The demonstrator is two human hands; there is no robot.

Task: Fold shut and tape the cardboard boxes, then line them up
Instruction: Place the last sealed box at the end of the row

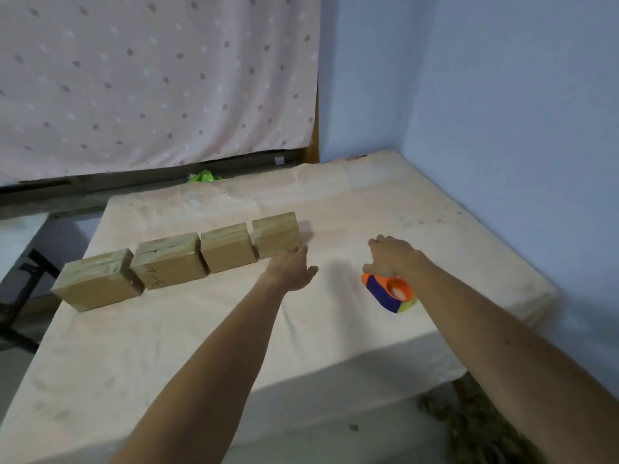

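My left hand (291, 269) is released, fingertips touching the box (276, 236) ending the row beyond it; my right hand (392, 256) covers the tape dispenser (390, 293), grasp unclear

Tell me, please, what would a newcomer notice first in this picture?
A row of four closed cardboard boxes stands on the left of the cloth-covered table. The left hand reaches flat to the rightmost box, while the right hand is just beyond an orange-and-blue tape dispenser.

Single head-worn wide-angle view, forward and down across the near table (134, 346) toward the wall corner (414, 95).
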